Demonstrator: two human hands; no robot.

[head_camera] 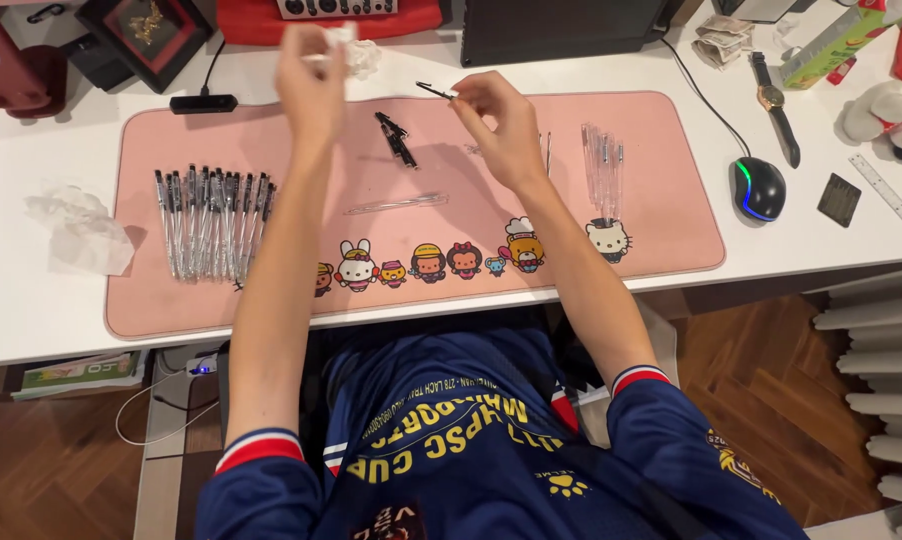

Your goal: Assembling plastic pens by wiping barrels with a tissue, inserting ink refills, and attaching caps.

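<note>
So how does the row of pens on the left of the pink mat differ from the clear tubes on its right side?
The row of pens looks assembled, with dark caps and parts inside; the clear tubes look see-through and empty. The pens are many and packed side by side; the tubes are only a few. The pens sit nearer the left hand, the tubes nearer the right hand. Both groups lie flat on the pink mat.

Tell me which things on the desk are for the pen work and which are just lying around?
In use:
small black pen part in the right hand
row of finished pens
clear pen barrels
black pen pieces
white tissue in the left hand

Lying about:
computer mouse
wristwatch
ruler
plush dog
</note>
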